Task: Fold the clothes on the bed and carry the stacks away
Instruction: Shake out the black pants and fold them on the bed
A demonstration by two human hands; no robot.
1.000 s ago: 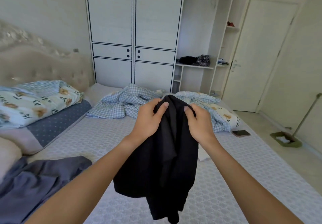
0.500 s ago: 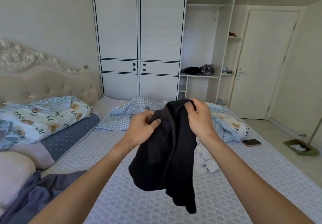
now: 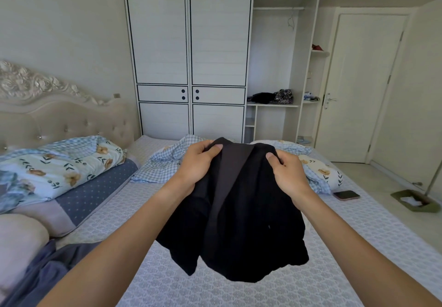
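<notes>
I had both hands raised over the middle of the bed (image 3: pixel 239 290), and between them hung the black garment (image 3: pixel 239 223). My left hand (image 3: pixel 198 163) gripped its upper left edge, thumb lying across the front of the cloth and the other fingers curled behind it, out of sight. My right hand (image 3: pixel 289 175) pinched the upper right edge the same way, thumb pressed on the front and the rest of the fingers tucked round the back. The garment drooped in loose folds, a lighter, greyer band running down its centre, and its lower hem hung clear above the patterned mattress cover without touching it.

Behind the garment, toward the far edge of the bed, lay a crumpled blue checked quilt (image 3: pixel 162 163), with a floral pillow (image 3: pixel 320 175) at the far right side. A phone (image 3: pixel 346 195) rested close to the right edge of the bed. Along the left edge, by the tufted headboard (image 3: pixel 59 120), sat a floral duvet (image 3: pixel 55 165) stacked on pillows, and a grey-blue garment (image 3: pixel 55 266) was heaped at the near left corner. Against the far wall stood a white wardrobe (image 3: pixel 189 43), its open shelf holding some dark folded clothes (image 3: pixel 263 97). A dustpan (image 3: pixel 413 200) sat on the floor to the right of the bed.
</notes>
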